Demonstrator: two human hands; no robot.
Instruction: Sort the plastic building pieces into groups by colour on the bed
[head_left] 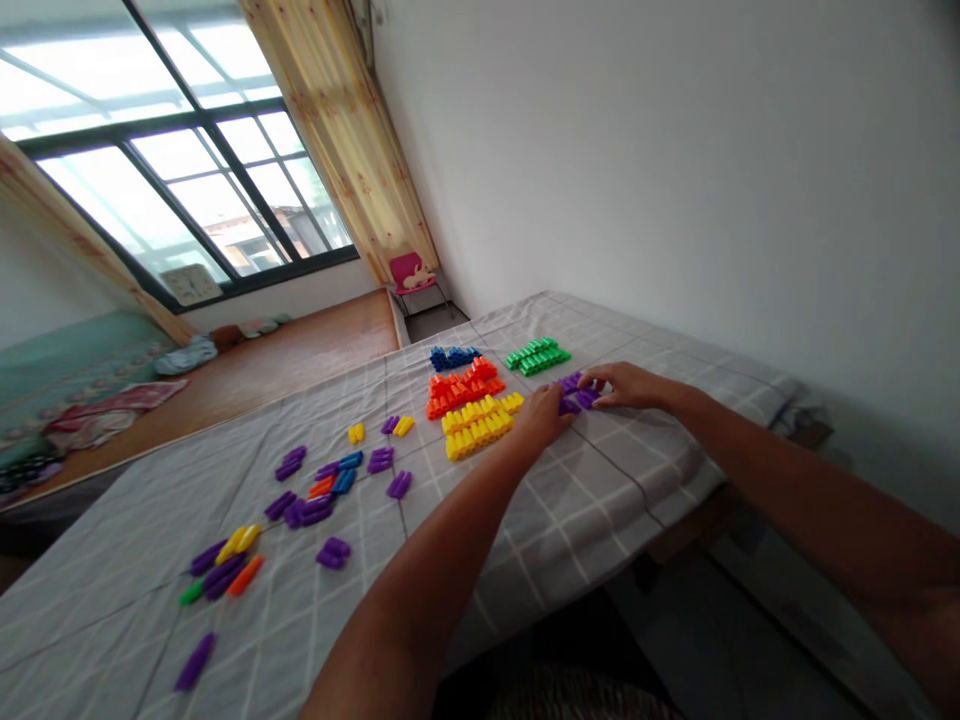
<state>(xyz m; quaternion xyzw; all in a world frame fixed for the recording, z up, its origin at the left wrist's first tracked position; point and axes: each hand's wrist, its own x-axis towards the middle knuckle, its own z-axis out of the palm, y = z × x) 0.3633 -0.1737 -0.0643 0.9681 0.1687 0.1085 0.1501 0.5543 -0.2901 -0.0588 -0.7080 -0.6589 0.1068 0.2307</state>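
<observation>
Both hands are at a small group of purple pieces [577,392] on the grey checked cloth. My left hand [546,416] lies along the group's left side, its fingertips touching it. My right hand [616,384] curves over the right side, thumb and fingers at the purple pieces. Whether either hand grips a piece is too small to make out. Just left of my left hand are stacked yellow pieces [480,428], with an orange stack [463,388] behind them and blue pieces [453,358] farther back. Green pieces [538,356] lie beyond my hands.
Scattered purple, yellow, blue, orange and green pieces lie at the left, including a purple pair [400,485] and a lone purple piece [195,662]. The cloth-covered surface [570,545] ends near my body. A white wall [660,180] runs along the far right side.
</observation>
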